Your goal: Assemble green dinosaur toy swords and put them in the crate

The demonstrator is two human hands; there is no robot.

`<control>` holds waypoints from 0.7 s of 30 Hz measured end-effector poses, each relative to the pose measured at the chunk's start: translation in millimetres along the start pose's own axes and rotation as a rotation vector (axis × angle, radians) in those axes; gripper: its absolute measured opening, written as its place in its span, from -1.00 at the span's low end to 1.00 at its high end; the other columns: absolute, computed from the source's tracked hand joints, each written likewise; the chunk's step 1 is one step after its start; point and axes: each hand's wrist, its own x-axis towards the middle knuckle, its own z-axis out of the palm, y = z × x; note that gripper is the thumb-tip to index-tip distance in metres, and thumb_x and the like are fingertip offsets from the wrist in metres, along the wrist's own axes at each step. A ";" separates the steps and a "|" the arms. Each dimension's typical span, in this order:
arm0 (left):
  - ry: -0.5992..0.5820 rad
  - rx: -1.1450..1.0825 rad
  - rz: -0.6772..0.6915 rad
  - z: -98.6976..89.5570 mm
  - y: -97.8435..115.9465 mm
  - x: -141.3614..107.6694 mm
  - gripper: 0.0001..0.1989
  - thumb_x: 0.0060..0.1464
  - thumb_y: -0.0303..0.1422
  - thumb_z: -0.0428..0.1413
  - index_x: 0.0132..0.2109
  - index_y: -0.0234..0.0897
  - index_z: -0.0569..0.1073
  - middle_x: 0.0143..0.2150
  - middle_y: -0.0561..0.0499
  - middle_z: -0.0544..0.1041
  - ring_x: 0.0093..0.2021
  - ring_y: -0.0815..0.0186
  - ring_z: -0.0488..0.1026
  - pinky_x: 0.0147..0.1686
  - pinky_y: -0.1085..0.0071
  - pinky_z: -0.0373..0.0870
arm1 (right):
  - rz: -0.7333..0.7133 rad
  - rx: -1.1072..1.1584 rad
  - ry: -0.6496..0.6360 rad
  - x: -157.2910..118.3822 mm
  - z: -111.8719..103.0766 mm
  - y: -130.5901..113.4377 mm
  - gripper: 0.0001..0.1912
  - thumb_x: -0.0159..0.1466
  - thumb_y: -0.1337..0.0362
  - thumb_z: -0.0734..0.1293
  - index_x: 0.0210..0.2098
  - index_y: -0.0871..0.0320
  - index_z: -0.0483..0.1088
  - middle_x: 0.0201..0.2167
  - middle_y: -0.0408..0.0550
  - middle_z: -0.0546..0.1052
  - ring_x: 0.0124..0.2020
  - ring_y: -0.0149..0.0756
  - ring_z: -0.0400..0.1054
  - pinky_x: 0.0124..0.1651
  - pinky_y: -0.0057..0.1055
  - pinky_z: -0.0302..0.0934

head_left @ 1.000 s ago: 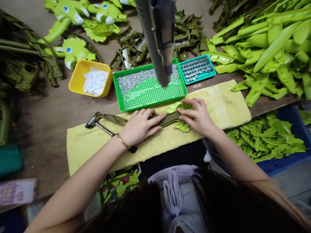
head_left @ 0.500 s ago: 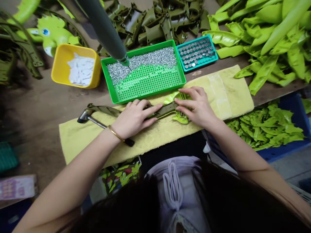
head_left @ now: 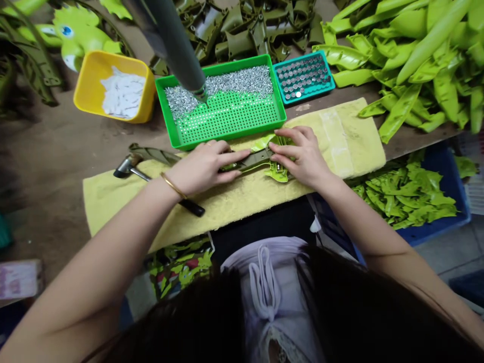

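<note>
On a folded yellow towel (head_left: 227,201) lies a long olive-and-lime plastic toy part (head_left: 255,160). My left hand (head_left: 206,166) is closed on its left stretch, thumb and fingers on either side. At the lime end, my right hand (head_left: 300,156) presses its fingertips on the part, thumb and fingers bent around it. The fingers cover some of the joint between the olive and lime pieces. A hammer (head_left: 126,166) lies on the towel, its shaft passing under my left wrist and its black grip (head_left: 192,207) showing beyond.
Behind the towel stand a green tray (head_left: 230,118) of small screws, a teal tray (head_left: 304,80) of round metal pieces and a yellow tub (head_left: 85,96) of white pieces. A grey screwdriver-like tool (head_left: 181,55) hangs over the screws. Lime parts (head_left: 427,65) heap at right; a blue crate (head_left: 463,201) sits below.
The whole view has shifted slightly, so the bench things appear a little higher and further left. Both hands keep hold of the toy part, with hardly any change in grip.
</note>
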 end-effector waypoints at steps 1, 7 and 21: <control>-0.022 0.001 0.016 -6.0 1.7 1.9 -0.47 0.22 -0.12 0.03 0.30 -0.13 0.30 -0.15 -0.12 0.42 -0.19 0.18 0.40 -0.14 0.27 0.37 | 0.003 -0.005 0.004 -0.5 0.6 0.8 -0.70 0.29 0.01 0.26 -0.09 -0.11 0.55 0.11 -0.10 0.45 0.13 -0.04 0.16 0.18 0.08 0.13; 0.014 0.141 -0.032 -25.8 22.5 0.1 -0.48 0.23 -0.10 0.02 0.25 -0.18 0.36 -0.32 -0.08 0.39 -0.35 0.23 0.37 -0.36 0.33 0.36 | -0.034 -0.013 -0.003 -2.0 2.7 8.7 -0.64 0.31 -0.04 0.22 -0.07 -0.10 0.53 0.12 -0.11 0.43 0.13 -0.06 0.16 0.20 0.11 0.12; 0.206 -0.103 0.052 20.1 -8.9 -3.3 -0.54 0.17 -0.19 0.12 0.21 -0.05 0.41 -0.02 -0.16 0.39 0.00 0.06 0.35 0.06 0.01 0.33 | 0.037 -0.080 0.084 -7.9 11.0 -0.9 -0.73 0.27 0.03 0.30 -0.13 -0.09 0.55 0.07 -0.10 0.47 0.11 -0.04 0.19 0.16 0.06 0.12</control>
